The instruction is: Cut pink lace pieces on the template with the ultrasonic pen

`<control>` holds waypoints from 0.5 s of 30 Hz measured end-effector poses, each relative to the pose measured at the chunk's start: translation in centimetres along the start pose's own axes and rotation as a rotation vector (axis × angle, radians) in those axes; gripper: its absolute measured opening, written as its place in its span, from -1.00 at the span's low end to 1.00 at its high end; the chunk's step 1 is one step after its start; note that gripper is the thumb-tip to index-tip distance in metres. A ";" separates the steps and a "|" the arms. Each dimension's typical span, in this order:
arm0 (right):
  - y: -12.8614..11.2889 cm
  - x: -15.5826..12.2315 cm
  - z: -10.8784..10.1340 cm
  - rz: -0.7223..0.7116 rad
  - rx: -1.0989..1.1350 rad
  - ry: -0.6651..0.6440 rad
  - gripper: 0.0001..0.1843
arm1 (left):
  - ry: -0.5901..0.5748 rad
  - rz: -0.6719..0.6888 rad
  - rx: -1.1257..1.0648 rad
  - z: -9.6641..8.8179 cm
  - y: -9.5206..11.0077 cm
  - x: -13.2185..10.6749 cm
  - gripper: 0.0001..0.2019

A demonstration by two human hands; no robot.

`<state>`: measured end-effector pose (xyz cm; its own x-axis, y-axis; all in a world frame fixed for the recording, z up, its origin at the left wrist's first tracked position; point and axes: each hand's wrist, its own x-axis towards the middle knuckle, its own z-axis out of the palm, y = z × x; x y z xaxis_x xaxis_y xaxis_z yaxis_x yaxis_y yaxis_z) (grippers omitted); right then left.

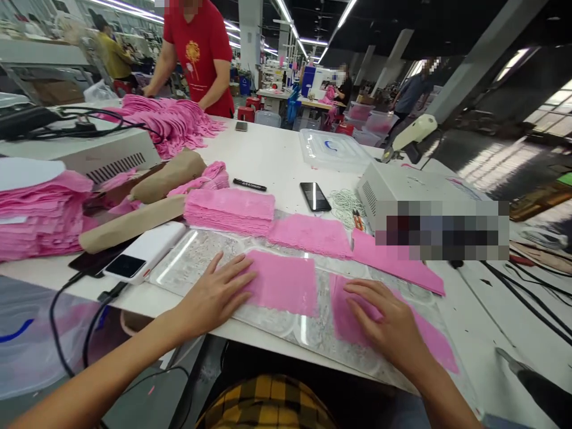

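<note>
My left hand [223, 289] lies with fingers spread on the left edge of a flat pink fabric piece [286, 283]. To its right, my right hand [384, 313] rests with bent fingers over another pink fabric piece [344, 325], partly hiding it. Both pieces lie on a clear patterned mat [268, 316] along the table's front edge. Behind them stand a thick stack of pink fabric [229, 210], a lower stack [311, 234] in the middle and a long pink stack [397, 262] at the right.
A power bank [154, 250] with cables sits left, beside layered pink cloth [42, 217]. Farther back are a marker [249, 185], a phone [315, 197], orange-handled snippers [357, 219] and a plastic lid [333, 149]. A grey machine box [429, 196] stands right. Across the table a person in red [196, 59] handles pink cloth.
</note>
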<state>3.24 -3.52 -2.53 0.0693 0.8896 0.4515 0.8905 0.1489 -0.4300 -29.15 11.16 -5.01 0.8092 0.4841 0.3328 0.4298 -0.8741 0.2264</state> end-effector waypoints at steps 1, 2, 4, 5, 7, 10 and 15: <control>0.5 -0.8 -0.6 0.033 -0.004 0.044 -0.78 | -0.008 0.034 -0.017 -0.2 0.5 0.5 -0.60; 1.0 -1.7 -1.2 0.059 -0.013 0.076 -0.79 | -0.026 0.076 -0.041 -0.3 1.2 1.2 -0.60; 2.0 -3.7 -2.2 0.079 -0.055 0.134 -0.82 | -0.091 0.175 -0.094 -0.4 3.0 2.9 -0.60; 2.6 -4.7 -2.6 0.078 -0.091 0.164 -0.82 | -0.128 0.229 -0.116 -0.2 4.0 3.8 -0.60; 3.7 -6.6 -3.3 0.076 -0.188 0.233 -0.83 | -0.203 0.335 -0.139 0.5 6.0 5.6 -0.61; 5.5 -8.9 -4.3 0.125 -0.317 0.323 -0.84 | -0.263 0.446 -0.145 2.1 8.4 7.9 -0.60; 7.9 -11.5 -5.6 0.121 -0.380 0.432 -0.84 | -0.314 0.510 -0.109 4.2 9.6 11.0 -0.55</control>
<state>11.96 -14.94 -6.74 0.2866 0.6219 0.7288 0.9580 -0.1788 -0.2242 -14.38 7.90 -3.04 0.9890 -0.0441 0.1413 -0.0731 -0.9756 0.2071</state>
